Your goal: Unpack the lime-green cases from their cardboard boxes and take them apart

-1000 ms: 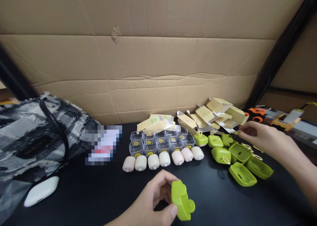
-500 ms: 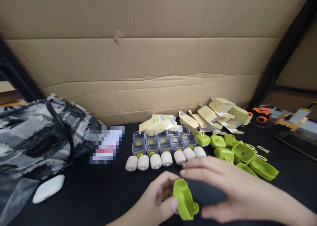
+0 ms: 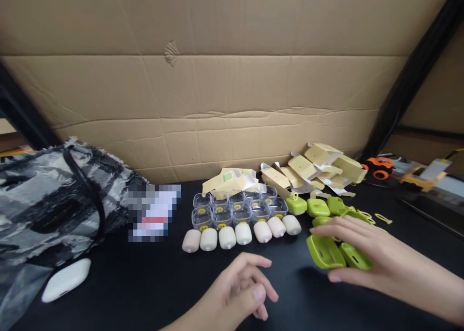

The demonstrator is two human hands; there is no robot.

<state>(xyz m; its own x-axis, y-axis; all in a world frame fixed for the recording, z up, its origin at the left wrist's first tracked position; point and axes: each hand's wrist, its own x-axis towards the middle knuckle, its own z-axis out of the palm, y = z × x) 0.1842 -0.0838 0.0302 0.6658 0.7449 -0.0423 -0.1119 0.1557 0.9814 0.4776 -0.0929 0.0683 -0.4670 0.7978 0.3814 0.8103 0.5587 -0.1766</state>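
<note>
My right hand (image 3: pixel 366 253) has its thumb below and its fingers above a hollow green plastic case half (image 3: pixel 324 251), gripping it just over the black table. Behind it, partly covered by my hand, is another green case half (image 3: pixel 354 256). My left hand (image 3: pixel 242 290) is empty at the front centre, fingers loosely curled and apart. Ahead of it runs a row of small rounded cream and pale pink cases (image 3: pixel 227 237). Clear plastic boxes with yellow stickers (image 3: pixel 222 216) stand behind that row.
Opened cardboard boxes (image 3: pixel 302 169) lie at the back beside more green case pieces (image 3: pixel 318 207) and cream loops (image 3: pixel 383 219). A white rounded case (image 3: pixel 67 280) and a black-and-grey fabric bag (image 3: pixel 72 195) are on the left. An orange toy vehicle (image 3: pixel 380 167) stands far right.
The green case half has passed from my left hand to my right and moved rightward, near the other green pieces. My left hand has let go and its fingers have loosened.
</note>
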